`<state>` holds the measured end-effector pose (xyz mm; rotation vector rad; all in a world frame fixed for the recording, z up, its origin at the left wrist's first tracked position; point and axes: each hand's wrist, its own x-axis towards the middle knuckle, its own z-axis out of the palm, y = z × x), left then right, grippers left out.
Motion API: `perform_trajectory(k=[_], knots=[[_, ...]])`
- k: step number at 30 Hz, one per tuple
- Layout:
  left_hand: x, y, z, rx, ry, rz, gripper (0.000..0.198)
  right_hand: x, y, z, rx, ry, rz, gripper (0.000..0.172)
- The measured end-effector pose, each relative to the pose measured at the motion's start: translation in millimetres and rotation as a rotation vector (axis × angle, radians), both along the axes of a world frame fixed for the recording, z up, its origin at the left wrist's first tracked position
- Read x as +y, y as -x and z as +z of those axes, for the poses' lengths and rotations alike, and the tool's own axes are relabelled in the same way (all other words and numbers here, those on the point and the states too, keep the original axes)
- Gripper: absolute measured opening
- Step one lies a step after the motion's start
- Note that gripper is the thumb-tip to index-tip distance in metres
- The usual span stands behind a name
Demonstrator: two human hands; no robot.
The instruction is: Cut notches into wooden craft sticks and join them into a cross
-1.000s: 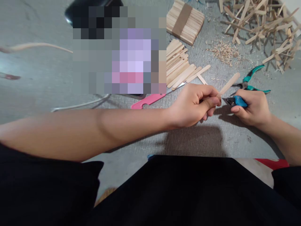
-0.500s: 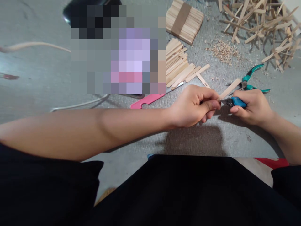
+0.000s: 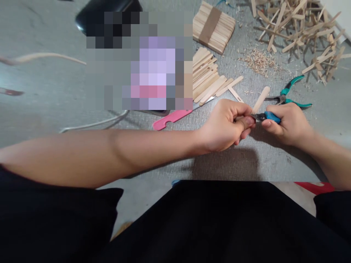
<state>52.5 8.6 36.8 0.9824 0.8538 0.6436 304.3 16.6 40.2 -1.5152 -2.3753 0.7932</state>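
Between the pinched thumb and fingers of my left hand (image 3: pixel 227 124) is the lower end of a wooden craft stick (image 3: pixel 261 98). Its rounded upper part slants up and to the right. My right hand (image 3: pixel 290 122) is closed round a tool with a blue handle (image 3: pixel 272 117) and a dark, pointed metal tip; the grip hides its exact kind. That tip meets the stick right at my left fingertips. Just beyond my right hand, green-handled pliers (image 3: pixel 282 98) lie with their handles spread.
Loose craft sticks (image 3: pixel 205 73) lie beyond my left hand, near a banded bundle (image 3: pixel 214 27). A pink-handled knife (image 3: pixel 172 118) rests left of them. Wood shavings (image 3: pixel 259 62) are heaped beyond the pliers. A tangle of sticks (image 3: pixel 301 29) fills the far right.
The stick in my left hand has tilted more upright. My right hand has shifted slightly left with the tool, closer to my left fingertips. The view has moved a little.
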Motion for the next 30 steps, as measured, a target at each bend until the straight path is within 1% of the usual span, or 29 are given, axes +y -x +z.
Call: perform_trajectory(k=[5,9,12,15,18,22,30], knots=[[3.2,-0.3,-2.3,-0.02,0.006,-0.011,0.046,-3.9,-0.2,-11.8,-0.023,-0.125,-0.055,0.094],[4.8,0.9,-9.3,-0.119,0.026,-0.031,0.037,-0.8,-4.0,-25.2,-0.041,-0.282,-0.082,0.092],[4.4,1.4,-14.3,-0.187,0.028,-0.04,0.035,2.0,-7.3,-29.8,-0.029,-0.345,-0.074,0.091],[3.6,1.3,-18.4,-0.222,0.007,-0.014,0.037,2.3,-10.8,-28.2,-0.011,-0.344,-0.04,0.091],[3.1,1.4,-20.7,-0.221,-0.01,0.0,0.035,1.3,-13.1,-25.5,-0.013,-0.335,-0.032,0.091],[2.7,3.0,-20.2,-0.187,-0.038,-0.006,0.034,0.1,-13.8,-26.3,-0.023,-0.332,-0.011,0.094],[1.3,4.7,-19.6,-0.147,-0.092,0.002,0.029,-2.3,-16.2,-27.7,0.002,-0.318,0.008,0.093]])
